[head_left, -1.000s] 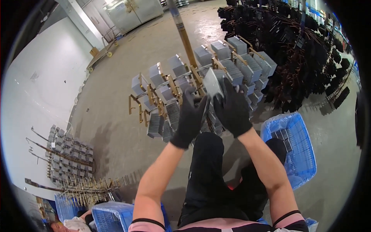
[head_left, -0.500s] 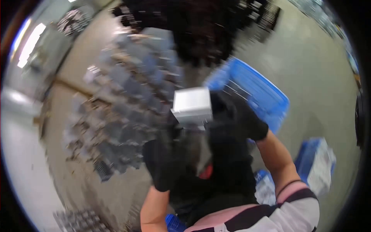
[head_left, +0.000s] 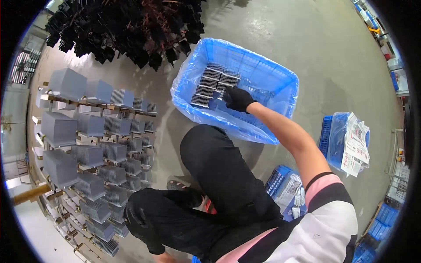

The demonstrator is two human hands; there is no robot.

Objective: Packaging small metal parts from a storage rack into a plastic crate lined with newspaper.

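My right hand (head_left: 240, 99), in a black glove, reaches into a blue crate (head_left: 289, 81) lined with clear plastic. Its fingers are closed at the edge of a grey finned heat sink (head_left: 222, 87), beside the other heat sinks (head_left: 206, 83) set in rows at the crate's left. Low in the view, my left hand (head_left: 151, 239), also black-gloved, is down by my bent left knee. Dark glove against dark trousers hides its fingers, so what it holds, if anything, does not show.
A rack of hanging grey heat sinks (head_left: 92, 153) stands close on the left. Dark finned parts (head_left: 127, 30) hang at the far left. To the right are a plastic-wrapped blue crate with papers (head_left: 346, 140) and a smaller blue basket (head_left: 283, 186).
My view has swung to the right and is now sharp. Both hands were together near a pale block; now my right is in the crate and my left is lowered by the knee.
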